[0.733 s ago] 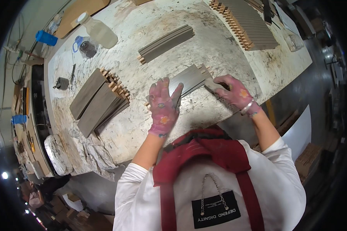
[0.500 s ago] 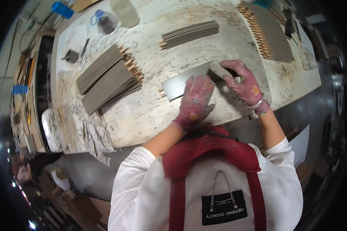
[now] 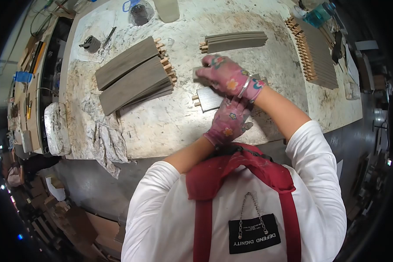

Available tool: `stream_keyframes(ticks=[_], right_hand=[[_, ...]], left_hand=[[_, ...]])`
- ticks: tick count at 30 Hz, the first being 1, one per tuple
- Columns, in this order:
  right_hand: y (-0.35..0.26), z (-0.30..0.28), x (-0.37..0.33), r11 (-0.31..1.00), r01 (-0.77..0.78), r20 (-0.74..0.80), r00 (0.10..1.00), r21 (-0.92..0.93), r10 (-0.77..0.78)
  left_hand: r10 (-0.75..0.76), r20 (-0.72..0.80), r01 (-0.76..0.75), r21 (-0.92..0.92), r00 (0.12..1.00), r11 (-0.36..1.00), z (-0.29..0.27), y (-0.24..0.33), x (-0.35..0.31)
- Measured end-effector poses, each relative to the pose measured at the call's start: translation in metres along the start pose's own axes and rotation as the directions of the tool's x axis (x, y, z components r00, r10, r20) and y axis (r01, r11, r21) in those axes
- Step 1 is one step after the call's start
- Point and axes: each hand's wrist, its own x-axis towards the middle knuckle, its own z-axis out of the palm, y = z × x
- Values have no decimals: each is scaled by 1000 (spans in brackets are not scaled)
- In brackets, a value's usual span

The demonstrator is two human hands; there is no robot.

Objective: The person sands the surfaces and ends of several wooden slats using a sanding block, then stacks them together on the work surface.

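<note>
A grey board (image 3: 208,99) lies on the table in front of me, with light wooden pegs showing at its left end. My left hand (image 3: 229,121), in a pink flowered glove, presses flat on it, fingers stretched out and partly hidden under my right wrist. Crossing over it, my right hand (image 3: 222,75), gloved alike, is closed on a pale block (image 3: 198,74). Only a corner of that block shows beyond the fingers, past the board's left end. The board's right part is mostly covered by my hands and forearm.
Grey boards with pegs (image 3: 133,78) are stacked at left. A smaller stack (image 3: 236,42) lies beyond my hands, and a long row (image 3: 316,56) stands at right. A crumpled cloth (image 3: 102,135) hangs over the near edge. Jugs (image 3: 140,14) and a small dark cup (image 3: 91,43) stand farther back.
My right hand has swept the block leftward along the board, from its right part to past its left end, and now crosses over my left hand. The whole view has shifted slightly.
</note>
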Motion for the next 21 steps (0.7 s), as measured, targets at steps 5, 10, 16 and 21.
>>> stream_keyframes(ticks=[5, 10, 16, 21], right_hand=[[29, -29, -46, 930, -156, -150, 965, 332, 216], [43, -49, -95, 842, -310, -219, 873, 442, 436], [56, -76, -154, 614, -251, -361, 622, 749, 695], [61, -51, -180, 615, -289, -355, 609, 733, 709]], left_hand=[[-118, -106, 124, 47, 987, 991, -35, -10, 7], [-111, -22, 113, 118, 994, 987, -37, -45, 11], [-95, -140, 121, 190, 986, 974, -149, -64, -14], [-339, -119, 360, 331, 933, 872, -247, -114, -71]])
